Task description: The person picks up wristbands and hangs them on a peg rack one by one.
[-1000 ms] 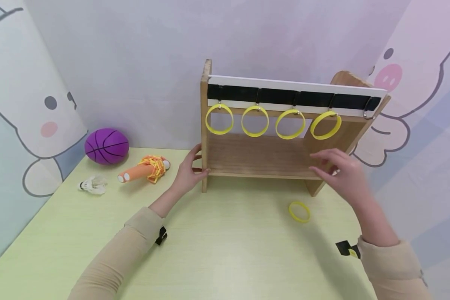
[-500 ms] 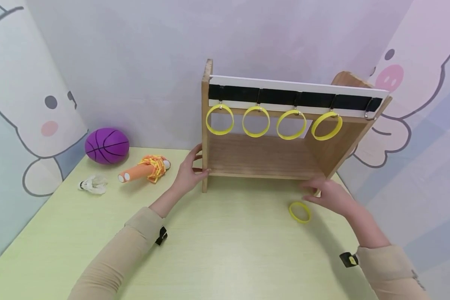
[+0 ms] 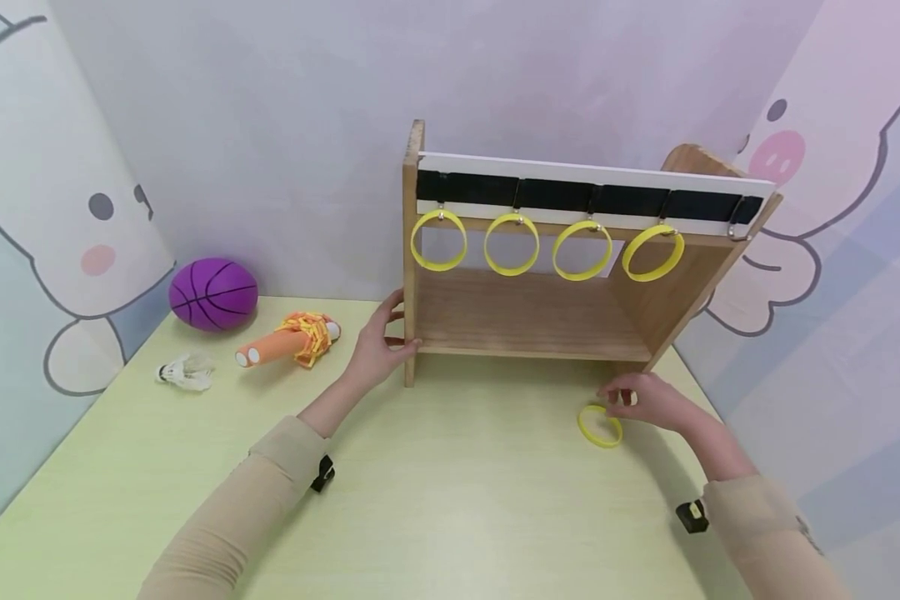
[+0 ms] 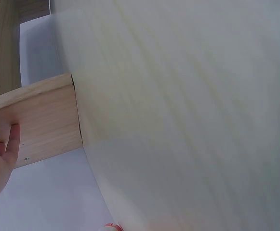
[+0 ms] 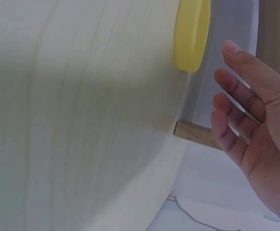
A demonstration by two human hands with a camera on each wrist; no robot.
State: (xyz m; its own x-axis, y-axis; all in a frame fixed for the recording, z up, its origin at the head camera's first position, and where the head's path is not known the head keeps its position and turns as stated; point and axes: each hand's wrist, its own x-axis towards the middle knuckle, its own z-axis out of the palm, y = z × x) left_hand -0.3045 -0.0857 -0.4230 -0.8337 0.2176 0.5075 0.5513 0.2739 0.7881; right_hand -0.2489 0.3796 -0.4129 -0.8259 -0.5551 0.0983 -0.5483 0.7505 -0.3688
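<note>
In the head view, my left hand (image 3: pixel 377 350) holds the left side panel of a wooden shelf (image 3: pixel 532 317). Its thumb lies at the panel's front edge, and the left wrist view shows fingers against the outer side. My right hand (image 3: pixel 648 402) hovers low by the shelf's right foot, over a loose yellow ring (image 3: pixel 607 445) lying on the table. The right wrist view shows this hand's fingers loosely bent and apart from the ring (image 5: pixel 193 38). Several more yellow rings (image 3: pixel 512 272) hang from hooks on a black strip (image 3: pixel 555 192); the rightmost hook (image 3: pixel 735 221) bears none.
At the table's left stand a purple ball (image 3: pixel 213 294), an orange stick-like bundle (image 3: pixel 277 346) wrapped in orange and yellow bands, and a white shuttlecock (image 3: pixel 186 372). A curtain with cartoon animals (image 3: pixel 307 167) borders the table (image 3: pixel 450 500) at the back and sides.
My right hand has come down from before the shelf's right side to just above the loose ring. My left hand stays at the left panel, and the rings have not moved noticeably.
</note>
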